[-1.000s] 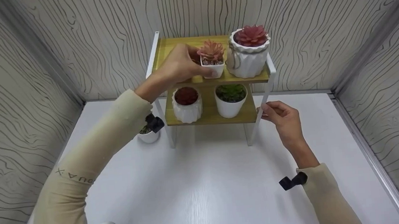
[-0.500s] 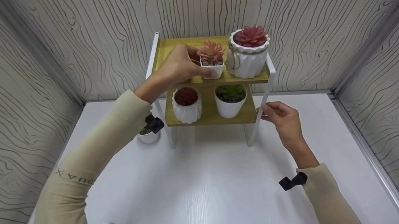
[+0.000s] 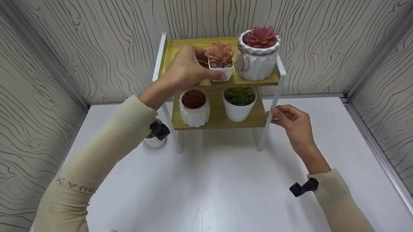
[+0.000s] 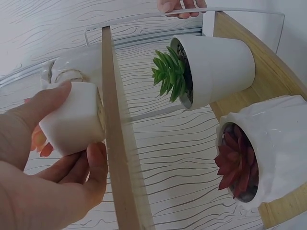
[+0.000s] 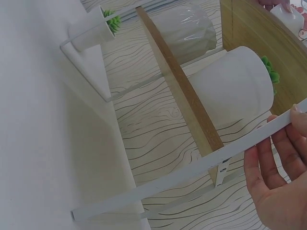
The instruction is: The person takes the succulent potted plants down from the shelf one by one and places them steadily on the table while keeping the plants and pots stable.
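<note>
On the upper board of a two-tier plant stand point(image 3: 175, 45), my left hand point(image 3: 188, 68) grips a small square white pot with a pinkish-orange succulent point(image 3: 221, 70). In the left wrist view, the thumb lies on one side of that white pot point(image 4: 76, 120) and the fingers curl round the other. Its base is at the board. My right hand point(image 3: 295, 125) pinches the stand's white metal right leg point(image 3: 272, 105); in the right wrist view, thumb and fingers sit on opposite sides of the bar point(image 5: 192, 171). Right of the small pot stands a larger ribbed white pot with a red succulent point(image 3: 257, 64).
The lower board holds a ribbed white pot with a dark red succulent point(image 3: 195, 113) and a smooth white pot with a green succulent point(image 3: 240, 109). Another small white pot point(image 3: 155, 142) stands on the white table point(image 3: 205, 190), partly behind the left sleeve. Wood-patterned panels point(image 3: 198, 9) enclose the table.
</note>
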The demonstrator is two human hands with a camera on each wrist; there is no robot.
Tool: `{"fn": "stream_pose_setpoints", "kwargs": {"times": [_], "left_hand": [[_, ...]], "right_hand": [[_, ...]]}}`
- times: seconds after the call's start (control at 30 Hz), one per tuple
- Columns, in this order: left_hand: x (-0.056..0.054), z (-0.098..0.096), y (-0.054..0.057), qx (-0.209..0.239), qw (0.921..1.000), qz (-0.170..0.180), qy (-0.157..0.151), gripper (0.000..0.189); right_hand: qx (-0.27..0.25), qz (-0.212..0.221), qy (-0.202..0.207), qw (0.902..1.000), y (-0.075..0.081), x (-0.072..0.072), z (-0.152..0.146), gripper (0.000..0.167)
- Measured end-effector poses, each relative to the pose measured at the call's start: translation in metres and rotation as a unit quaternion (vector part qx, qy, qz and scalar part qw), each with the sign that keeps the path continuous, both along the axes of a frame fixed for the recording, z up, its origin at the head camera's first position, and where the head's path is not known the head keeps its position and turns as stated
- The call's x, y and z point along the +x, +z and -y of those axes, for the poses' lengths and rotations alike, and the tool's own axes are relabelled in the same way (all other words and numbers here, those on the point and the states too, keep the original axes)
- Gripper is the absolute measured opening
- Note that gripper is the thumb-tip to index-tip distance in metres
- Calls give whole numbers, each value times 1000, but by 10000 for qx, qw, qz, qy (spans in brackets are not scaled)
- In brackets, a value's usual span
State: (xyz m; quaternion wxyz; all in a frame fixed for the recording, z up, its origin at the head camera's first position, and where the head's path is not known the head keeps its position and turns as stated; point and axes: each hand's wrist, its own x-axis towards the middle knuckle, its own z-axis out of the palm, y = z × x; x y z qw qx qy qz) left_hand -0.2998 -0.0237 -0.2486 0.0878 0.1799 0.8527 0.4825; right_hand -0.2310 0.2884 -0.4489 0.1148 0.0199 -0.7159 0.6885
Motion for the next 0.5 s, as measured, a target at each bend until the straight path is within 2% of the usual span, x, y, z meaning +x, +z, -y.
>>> {"fn": "stream_pose_setpoints", "kwargs": {"times": [0.27,0.5], "left_hand": [[10,2,0,72,9999,-142,7,46],[19,7,1,30,9996,-280,7,48]], "right_hand": [[40,12,69,10000,-1,0,-2,27],[63,12,110,9999,-2,0,-3,31]]}}
